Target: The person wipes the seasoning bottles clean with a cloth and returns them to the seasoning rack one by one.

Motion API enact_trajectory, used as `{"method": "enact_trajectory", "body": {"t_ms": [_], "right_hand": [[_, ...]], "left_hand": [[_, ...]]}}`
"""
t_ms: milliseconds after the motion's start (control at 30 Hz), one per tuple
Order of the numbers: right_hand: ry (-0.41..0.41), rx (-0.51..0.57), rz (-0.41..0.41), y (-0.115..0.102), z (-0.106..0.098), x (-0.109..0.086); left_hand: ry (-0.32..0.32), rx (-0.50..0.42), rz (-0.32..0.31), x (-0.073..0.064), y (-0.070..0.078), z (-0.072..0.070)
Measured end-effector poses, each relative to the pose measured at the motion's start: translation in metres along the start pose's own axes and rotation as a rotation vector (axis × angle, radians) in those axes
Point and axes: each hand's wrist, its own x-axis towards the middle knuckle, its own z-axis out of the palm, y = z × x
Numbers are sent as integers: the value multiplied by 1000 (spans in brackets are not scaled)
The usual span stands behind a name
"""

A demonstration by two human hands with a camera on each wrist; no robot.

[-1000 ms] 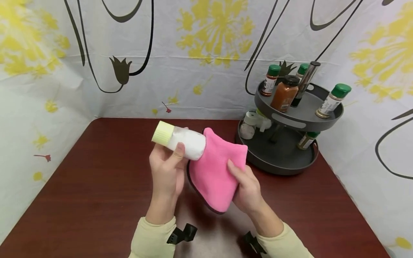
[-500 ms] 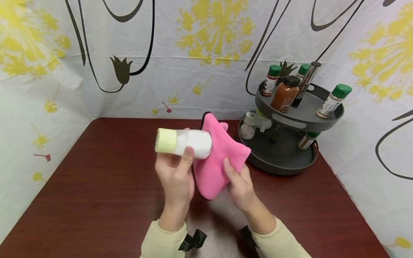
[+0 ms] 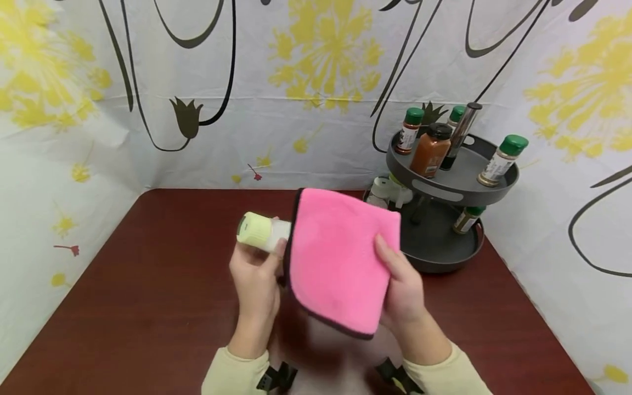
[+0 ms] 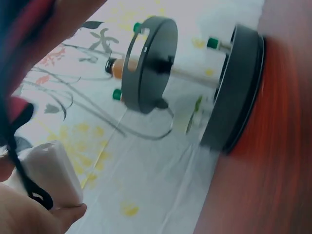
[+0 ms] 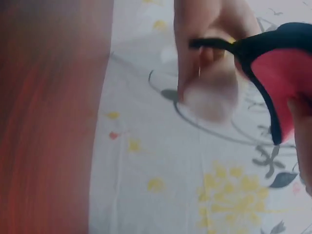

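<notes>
My left hand (image 3: 257, 288) holds a white bottle (image 3: 278, 230) with a pale yellow ribbed cap (image 3: 255, 230), lying sideways with the cap to the left. A pink cloth (image 3: 340, 258) with dark edging is pinched at its right side by my right hand (image 3: 407, 288), thumb on the front. The cloth spreads out in front of the bottle's right end and hides it in the head view. In the left wrist view the bottle (image 4: 51, 175) shows its white base, with fingers around it. Blurred in the right wrist view, the bottle (image 5: 209, 100) appears apart from the cloth (image 5: 280, 80).
A dark grey two-tier turntable rack (image 3: 439, 263) stands at the back right of the red-brown table (image 3: 148, 307). Its upper tier carries several spice bottles, including an orange-brown jar (image 3: 431, 151); more containers sit below. A patterned white sheet (image 3: 207, 148) hangs behind.
The cloth has gone from bunched against the bottle's base to spread flat, now covering much of the bottle. My right hand moved right and slightly down; my left hand shifted a little left.
</notes>
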Motion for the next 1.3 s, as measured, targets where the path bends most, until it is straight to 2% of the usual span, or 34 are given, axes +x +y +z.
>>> {"method": "enact_trajectory", "body": {"t_ms": [100,200,300,467,600,767,933,1000,1200,1300], "right_hand": [[74,49,67,-9,-12,-2],[129,80,173,-12,-26,-5],[215,53,295,-14,-39,-10],[339,-37,475,-11,-59,-19],[404,-71,589,-5,-72,-25],[477,-103,681,1,-83,-31],[478,-133,742,0,-91,-40],[471,-132,762,-1,-92,-44],[474,-114,821,-7,-94,-58],[477,-104,829,-10,-95,-63]], "left_hand": [[-57,37,41,9,6,-10],[-97,136,61,16,12,-19],[-150,246,72,23,17,-25],[-229,393,46,30,21,-24],[-281,505,21,36,18,-15],[-359,583,22,50,5,10],[-459,622,-3,61,-17,48],[-513,653,-15,64,-28,65],[-729,846,24,73,-67,111],[-796,876,20,76,-87,130]]}}
